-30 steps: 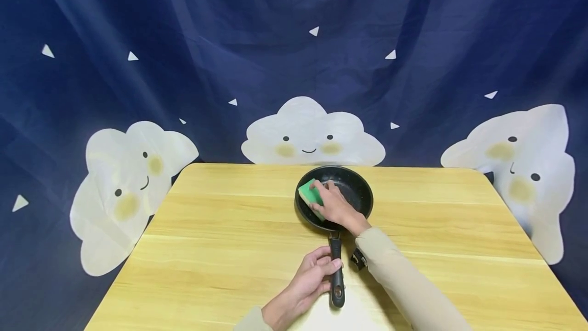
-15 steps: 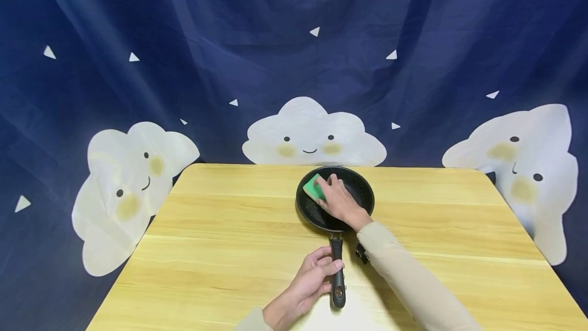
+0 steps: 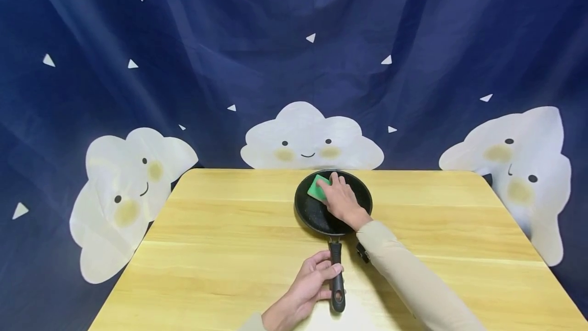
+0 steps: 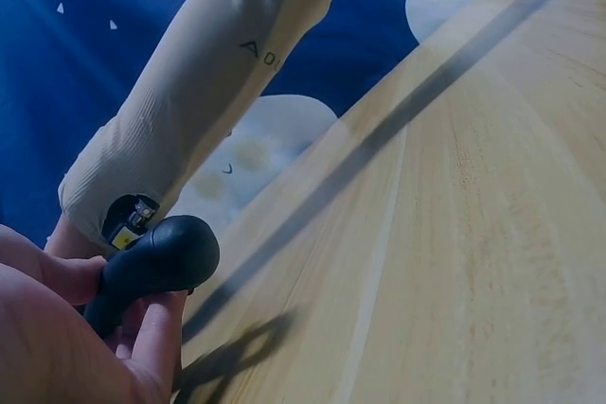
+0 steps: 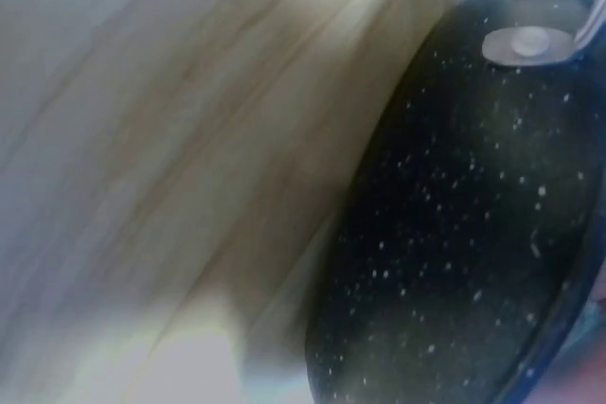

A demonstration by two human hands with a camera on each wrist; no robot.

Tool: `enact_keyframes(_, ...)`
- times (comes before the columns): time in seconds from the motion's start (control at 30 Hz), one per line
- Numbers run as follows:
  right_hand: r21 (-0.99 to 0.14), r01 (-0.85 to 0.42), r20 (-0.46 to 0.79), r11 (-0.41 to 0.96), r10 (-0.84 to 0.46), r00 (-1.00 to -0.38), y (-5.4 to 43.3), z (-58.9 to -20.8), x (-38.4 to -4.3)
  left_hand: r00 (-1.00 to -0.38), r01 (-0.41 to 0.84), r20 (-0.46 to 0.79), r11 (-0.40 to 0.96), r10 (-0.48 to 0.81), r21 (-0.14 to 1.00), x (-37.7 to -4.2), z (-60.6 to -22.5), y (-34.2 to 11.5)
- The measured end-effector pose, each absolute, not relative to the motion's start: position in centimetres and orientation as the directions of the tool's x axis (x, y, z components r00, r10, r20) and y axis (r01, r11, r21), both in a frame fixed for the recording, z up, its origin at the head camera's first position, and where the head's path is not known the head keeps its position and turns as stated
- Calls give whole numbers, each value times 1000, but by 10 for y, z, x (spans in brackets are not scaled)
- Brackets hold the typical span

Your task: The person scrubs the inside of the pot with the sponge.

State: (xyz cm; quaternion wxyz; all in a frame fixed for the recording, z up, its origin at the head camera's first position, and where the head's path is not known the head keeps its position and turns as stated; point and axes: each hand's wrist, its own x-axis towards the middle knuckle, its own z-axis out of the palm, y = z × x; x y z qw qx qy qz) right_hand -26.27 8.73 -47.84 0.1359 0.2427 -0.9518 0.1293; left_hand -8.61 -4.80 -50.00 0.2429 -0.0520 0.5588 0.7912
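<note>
A black frying pan (image 3: pixel 317 221) is near the far edge of the table, its handle (image 3: pixel 337 292) pointing toward me. My left hand (image 3: pixel 310 282) grips that handle, thumb on top and fingers beneath. In the left wrist view the handle's rounded end (image 4: pixel 180 253) sticks out past the hand, above the table. Inside the pan, my right hand (image 3: pixel 342 201) holds a green sponge (image 3: pixel 318 188) against the left part of the inner surface. The right wrist view shows the pan's speckled outer wall (image 5: pixel 454 224) and a riveted bracket (image 5: pixel 530 43); the hand there is mostly out of frame.
The light wood table (image 3: pixel 220 239) spreads out on both sides of the pan. Behind it hangs a dark blue curtain (image 3: pixel 257 55) with white cloud faces. A small black device (image 3: pixel 362 253) sits under the right sleeve (image 3: pixel 409 269).
My right hand has slid the sponge away from me and slightly right within the pan. The left hand keeps its grip on the handle. The head view has tilted a little.
</note>
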Motion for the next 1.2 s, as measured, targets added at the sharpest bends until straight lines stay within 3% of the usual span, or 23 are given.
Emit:
enact_keyframes(0.4,-72,-431,247,899,-403,-881,102,-479,-269,-875,-452,-368,-258,314,854,-85,-499,-48)
enact_keyframes(0.67,-67,-376,191,924,-358,-914,112,-472,-265,-877,-449,-368,-255,308,856,-86,-498,-48)
enact_keyframes(1.2,-61,-369,189,928,-352,-917,127,-467,-257,-878,-448,-355,-290,322,846,-86,-498,-48)
